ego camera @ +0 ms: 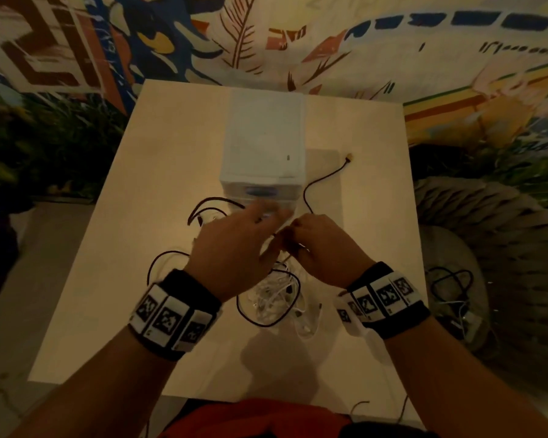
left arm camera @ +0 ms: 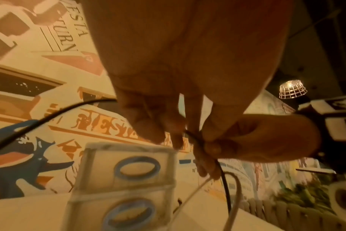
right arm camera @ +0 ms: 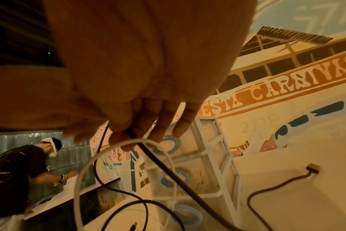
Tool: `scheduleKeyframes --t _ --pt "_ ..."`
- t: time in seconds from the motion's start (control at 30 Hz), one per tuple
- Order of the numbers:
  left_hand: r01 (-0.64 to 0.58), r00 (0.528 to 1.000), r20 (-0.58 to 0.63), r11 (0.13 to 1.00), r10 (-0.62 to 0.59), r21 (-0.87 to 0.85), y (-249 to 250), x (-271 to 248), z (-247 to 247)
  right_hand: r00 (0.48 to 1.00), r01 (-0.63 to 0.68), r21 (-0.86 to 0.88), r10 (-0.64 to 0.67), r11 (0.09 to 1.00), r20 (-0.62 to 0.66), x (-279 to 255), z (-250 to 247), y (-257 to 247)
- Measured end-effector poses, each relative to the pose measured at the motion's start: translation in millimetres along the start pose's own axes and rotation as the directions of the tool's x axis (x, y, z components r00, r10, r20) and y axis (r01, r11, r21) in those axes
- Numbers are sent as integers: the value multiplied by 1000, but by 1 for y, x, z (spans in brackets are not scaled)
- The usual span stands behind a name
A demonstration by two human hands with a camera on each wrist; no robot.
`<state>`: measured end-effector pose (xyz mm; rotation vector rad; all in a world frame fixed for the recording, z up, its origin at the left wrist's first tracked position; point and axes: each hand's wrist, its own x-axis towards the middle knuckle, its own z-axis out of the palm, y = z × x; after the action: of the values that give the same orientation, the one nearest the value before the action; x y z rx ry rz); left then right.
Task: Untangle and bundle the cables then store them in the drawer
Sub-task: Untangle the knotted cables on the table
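Nearest the head camera are the two forearms with marker-covered wrist bands point(ego camera: 171, 317), and a red garment cut off by the bottom edge. Beyond them the left hand point(ego camera: 234, 245) and right hand point(ego camera: 317, 248) meet above the middle of the worktop point(ego camera: 108, 279). The right hand pinches a black cable point(right arm camera: 160, 164) between thumb and fingertips; the wrist view shows it running down from that grip. The left hand's fingers are blurred in the head view; from its wrist they close on the same black cable point(left arm camera: 190, 134) right beside the right hand. Below the hands lies a tangle of white cables point(ego camera: 276, 301) ringed by black loops, partly hidden under the wrists, so single strands are hard to separate. One black cable trails right and far to a small plug point(ego camera: 349, 158) lying on the worktop. Just beyond the hands stands a white drawer unit point(ego camera: 263, 147) with blue ring handles, drawers closed. Another person, blurred, bends at the far left in the right wrist view
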<state>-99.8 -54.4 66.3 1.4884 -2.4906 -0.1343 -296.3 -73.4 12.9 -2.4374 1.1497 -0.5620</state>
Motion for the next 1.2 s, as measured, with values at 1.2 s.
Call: scheduleKeyframes --t 1.2 --pt "173 959 -202 976 -197 -130 -12 -15 -55 928 -312 114 276 943 251 -23 32 38"
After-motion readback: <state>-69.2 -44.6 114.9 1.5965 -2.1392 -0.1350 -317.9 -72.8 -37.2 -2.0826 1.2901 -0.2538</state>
